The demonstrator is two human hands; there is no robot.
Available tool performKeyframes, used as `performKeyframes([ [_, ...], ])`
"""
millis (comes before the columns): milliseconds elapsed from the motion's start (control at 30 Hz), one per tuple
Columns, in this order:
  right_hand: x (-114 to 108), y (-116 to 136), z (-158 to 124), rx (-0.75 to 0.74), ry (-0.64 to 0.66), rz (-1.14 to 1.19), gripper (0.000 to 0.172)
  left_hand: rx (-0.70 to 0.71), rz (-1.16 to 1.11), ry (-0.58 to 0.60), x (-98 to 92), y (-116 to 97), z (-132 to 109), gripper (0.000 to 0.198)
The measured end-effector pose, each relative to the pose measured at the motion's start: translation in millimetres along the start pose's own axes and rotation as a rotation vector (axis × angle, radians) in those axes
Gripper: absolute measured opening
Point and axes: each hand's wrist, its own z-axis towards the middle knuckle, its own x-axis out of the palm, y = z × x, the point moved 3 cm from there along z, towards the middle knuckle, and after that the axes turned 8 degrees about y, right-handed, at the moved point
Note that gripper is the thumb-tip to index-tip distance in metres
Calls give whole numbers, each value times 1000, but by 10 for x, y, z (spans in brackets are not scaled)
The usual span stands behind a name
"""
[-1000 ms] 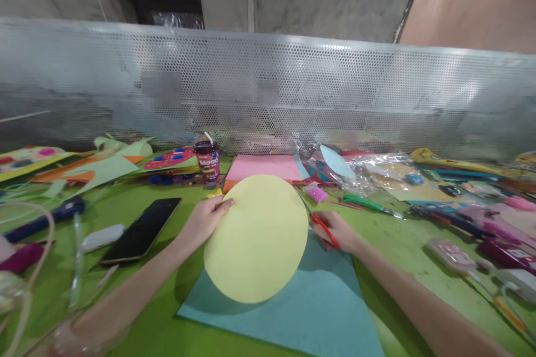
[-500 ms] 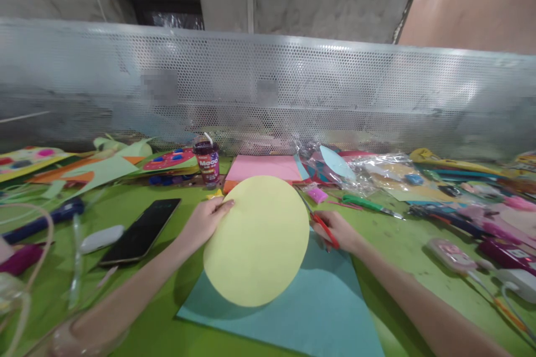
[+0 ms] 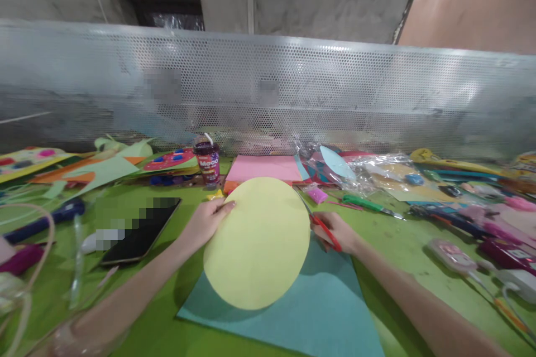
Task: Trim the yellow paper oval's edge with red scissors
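Note:
A large pale yellow paper disc is held up in front of me, tilted above the table. My left hand pinches its upper left edge, thumb on the front face. My right hand grips red-handled scissors, whose blades run along the disc's right edge, partly hidden behind it. Beneath the disc a sheet of blue-green paper lies on the green table.
A purple drink cup with a straw stands behind my left hand. Pink paper lies behind the disc. To the left rests a black phone. A green-handled cutting tool lies at the right. A perforated metal screen borders the back.
Hardly anything differs. The yellow disc and the scissors sit very slightly lower; both hands keep their hold.

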Motion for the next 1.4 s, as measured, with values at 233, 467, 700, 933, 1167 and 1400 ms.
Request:
performKeyframes([
  [233,-13,-7,1,-18,1,-21,17,0,25,44,5,7,10,38],
  [467,-18,-19,-1,16,14,-5,17,-2,7,45,-15,-20,2,36],
  [700,-12,-31,0,6,34,25,14,1,-34,28,-26,-39,-4,33],
  [933,-12,-26,0,-5,57,20,9,-10,-12,70,-5,-34,-5,34],
  [1167,-13,-22,-4,-6,44,11,8,0,17,62,-5,-18,7,35],
  [1400,-12,-22,-3,5,38,10,8,-3,-21,76,4,-7,3,33],
])
